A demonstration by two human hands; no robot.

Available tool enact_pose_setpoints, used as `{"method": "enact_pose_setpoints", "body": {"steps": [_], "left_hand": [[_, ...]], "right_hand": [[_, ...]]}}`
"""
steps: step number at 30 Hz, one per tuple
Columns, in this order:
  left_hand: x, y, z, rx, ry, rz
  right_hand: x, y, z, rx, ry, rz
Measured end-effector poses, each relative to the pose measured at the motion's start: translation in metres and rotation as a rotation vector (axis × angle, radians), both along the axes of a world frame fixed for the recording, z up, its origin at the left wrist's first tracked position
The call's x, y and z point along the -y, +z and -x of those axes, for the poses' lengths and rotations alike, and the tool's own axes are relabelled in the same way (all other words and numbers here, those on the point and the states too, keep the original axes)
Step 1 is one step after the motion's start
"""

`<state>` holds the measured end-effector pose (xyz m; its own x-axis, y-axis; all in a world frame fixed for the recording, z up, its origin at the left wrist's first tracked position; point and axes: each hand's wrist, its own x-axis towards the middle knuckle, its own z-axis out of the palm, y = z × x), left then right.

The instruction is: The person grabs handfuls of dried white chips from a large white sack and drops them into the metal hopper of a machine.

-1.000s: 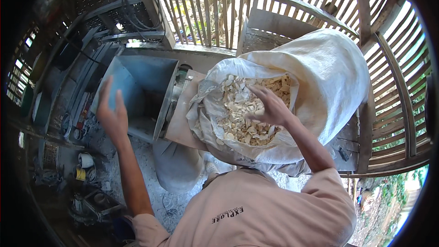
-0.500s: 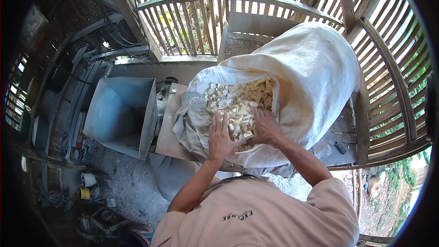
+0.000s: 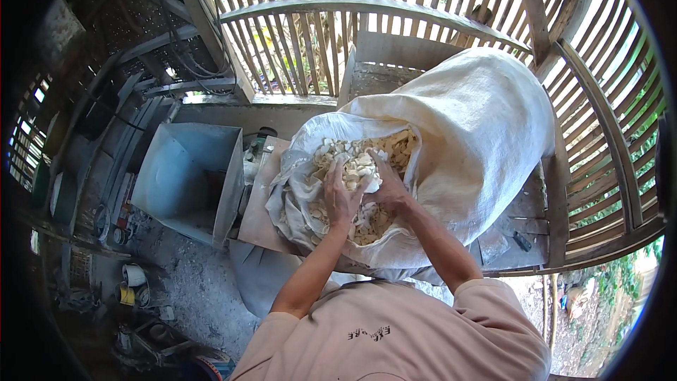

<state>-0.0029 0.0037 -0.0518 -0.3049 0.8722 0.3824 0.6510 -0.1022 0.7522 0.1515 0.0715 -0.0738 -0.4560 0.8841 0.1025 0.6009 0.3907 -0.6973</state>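
While the bare left hand (image 3: 340, 201) and the bare right hand (image 3: 391, 189) cupped a heap of pale, flat, irregular chips (image 3: 360, 169) between them, above the gaping mouth of a bulging white woven sack (image 3: 486, 120), the grip looked loose; chips could slide out if the hands tilted or parted.

Bright daylight through slatted wall (image 3: 374, 4); left side dim; edges bent, rim black.
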Motion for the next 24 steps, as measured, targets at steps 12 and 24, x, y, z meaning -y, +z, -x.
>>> {"method": "enact_pose_setpoints", "body": {"steps": [12,24], "left_hand": [[-0.022,0.004,-0.01,0.6,0.107,-0.087],[-0.012,0.042,-0.038,0.819,0.076,-0.396]], "right_hand": [[0.02,0.039,0.022,-0.925,0.177,0.62],[0.037,0.076,0.044,-1.042,-0.251,0.416]]}}
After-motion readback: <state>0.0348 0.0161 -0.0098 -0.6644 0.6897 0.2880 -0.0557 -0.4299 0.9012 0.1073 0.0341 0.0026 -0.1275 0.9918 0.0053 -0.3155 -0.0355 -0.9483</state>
